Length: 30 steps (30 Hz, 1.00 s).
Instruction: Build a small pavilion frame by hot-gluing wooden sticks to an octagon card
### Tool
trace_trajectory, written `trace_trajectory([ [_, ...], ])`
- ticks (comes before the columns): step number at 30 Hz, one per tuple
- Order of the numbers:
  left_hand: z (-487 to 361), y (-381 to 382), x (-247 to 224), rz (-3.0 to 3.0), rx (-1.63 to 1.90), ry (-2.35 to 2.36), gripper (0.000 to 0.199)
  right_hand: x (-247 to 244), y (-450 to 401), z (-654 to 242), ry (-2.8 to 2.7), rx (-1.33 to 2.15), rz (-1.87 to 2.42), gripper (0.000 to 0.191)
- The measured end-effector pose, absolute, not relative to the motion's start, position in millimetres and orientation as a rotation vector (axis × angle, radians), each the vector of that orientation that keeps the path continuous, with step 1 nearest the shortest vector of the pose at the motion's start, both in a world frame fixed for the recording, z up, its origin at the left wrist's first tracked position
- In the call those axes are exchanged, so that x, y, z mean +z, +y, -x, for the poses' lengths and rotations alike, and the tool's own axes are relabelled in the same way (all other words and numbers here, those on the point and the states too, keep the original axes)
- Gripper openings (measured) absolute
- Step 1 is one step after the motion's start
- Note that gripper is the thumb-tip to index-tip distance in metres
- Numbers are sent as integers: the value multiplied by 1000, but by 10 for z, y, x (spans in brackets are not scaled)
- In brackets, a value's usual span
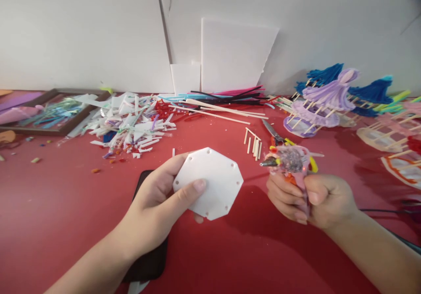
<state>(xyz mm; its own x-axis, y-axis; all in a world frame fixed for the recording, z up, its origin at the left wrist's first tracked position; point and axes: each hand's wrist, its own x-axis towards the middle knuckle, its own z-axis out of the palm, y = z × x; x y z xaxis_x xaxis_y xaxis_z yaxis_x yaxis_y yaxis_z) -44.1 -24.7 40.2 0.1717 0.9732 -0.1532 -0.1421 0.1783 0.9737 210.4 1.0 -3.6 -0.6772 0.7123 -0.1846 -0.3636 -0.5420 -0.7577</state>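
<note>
My left hand (164, 193) grips a white octagonal foam board (219, 182) at its left side, thumb on the face and fingers behind. Small holes run near the board's edge. In my right hand (324, 197) is a pink glue gun (301, 177), fingers wrapped round its handle. The nozzle points left toward the board but stays apart from it. Several short wooden sticks (255, 147) lie beyond, between the two hands. Behind the glue gun, partly hidden by it, is a pair of pliers (272, 131) with yellow on the handles.
A black phone (149, 259) lies under my left forearm. Foam scraps (131, 118) are heaped at the back left beside a brown frame (59, 131). Pipe cleaners (226, 95) and long sticks (217, 116) lie at the back. Small tiered models (322, 105) stand at the right; a black cable (388, 211) runs there.
</note>
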Motion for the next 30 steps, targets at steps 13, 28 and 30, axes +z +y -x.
trace_trajectory([
  [13,516,-231,395,-1072,952,943,35,-21,5,-2094,-892,2270,683,8],
  [28,518,-212,354,-1069,948,980,39,8,15,-2074,-998,2180,751,9],
  [30,498,-202,332,-1064,980,1022,42,9,-3,-2100,-1179,1999,848,15],
])
